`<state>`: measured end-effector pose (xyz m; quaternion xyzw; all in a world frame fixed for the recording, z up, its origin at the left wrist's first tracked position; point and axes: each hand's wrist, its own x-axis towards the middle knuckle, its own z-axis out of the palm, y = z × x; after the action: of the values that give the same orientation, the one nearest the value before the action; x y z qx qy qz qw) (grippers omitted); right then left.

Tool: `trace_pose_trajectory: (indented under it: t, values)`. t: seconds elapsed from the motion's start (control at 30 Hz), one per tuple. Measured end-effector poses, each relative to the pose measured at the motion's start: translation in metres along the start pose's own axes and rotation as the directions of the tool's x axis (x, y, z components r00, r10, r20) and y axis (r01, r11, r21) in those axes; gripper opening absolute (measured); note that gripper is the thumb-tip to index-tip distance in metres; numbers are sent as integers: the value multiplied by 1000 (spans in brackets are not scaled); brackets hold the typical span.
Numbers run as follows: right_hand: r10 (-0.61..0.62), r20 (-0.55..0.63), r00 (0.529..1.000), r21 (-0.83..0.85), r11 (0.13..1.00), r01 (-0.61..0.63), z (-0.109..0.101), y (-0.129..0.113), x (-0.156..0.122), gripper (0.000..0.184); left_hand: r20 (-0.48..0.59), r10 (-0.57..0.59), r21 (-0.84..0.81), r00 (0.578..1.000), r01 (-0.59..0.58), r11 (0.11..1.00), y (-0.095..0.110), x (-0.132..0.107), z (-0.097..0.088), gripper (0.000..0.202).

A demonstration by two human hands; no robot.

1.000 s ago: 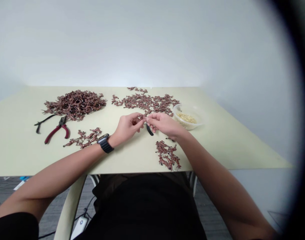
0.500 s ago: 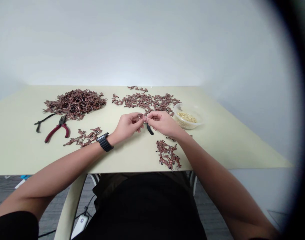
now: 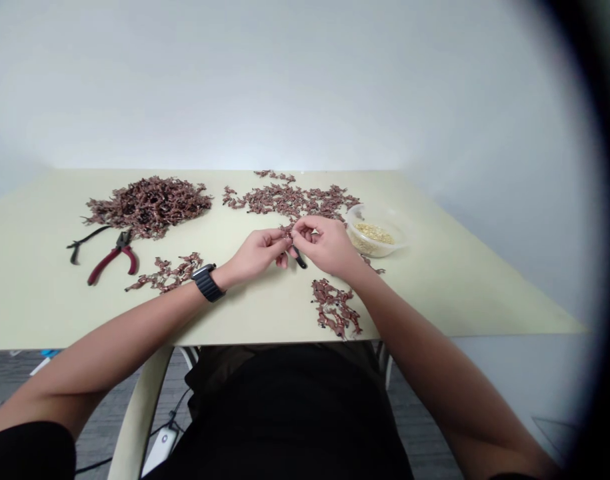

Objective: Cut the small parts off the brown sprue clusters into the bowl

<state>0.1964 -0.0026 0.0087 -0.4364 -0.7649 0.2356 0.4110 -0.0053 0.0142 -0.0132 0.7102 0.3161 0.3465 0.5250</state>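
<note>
Both hands meet at the middle of the pale table. My left hand, a black watch on its wrist, pinches a small reddish-brown piece between fingertips. My right hand is closed around a small black-handled tool and touches the same piece from the right. Just beyond the hands lies a spread of similar brown pieces.
A large heap of brown pieces lies at the back left, with red-handled pliers and black-handled pliers in front of it. Smaller clusters lie near my left wrist and by the front edge. A clear bowl of yellowish bits stands to the right.
My right hand has lifted slightly and turned, fingers curling over the piece. My left hand has stayed in place, still pinching.
</note>
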Motion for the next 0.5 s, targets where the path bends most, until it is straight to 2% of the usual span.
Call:
trace_pose_trajectory:
  t: [0.37,0.5]
  values:
    - [-52,27,998,-77,996,54,-2,-2,1,13,7,-10,26,1000,10,1000,4,-1,1,32]
    - [-50,47,998,-117,992,55,-2,-1,2,13,5,1,89,1000,-1,996,0,-1,0,32]
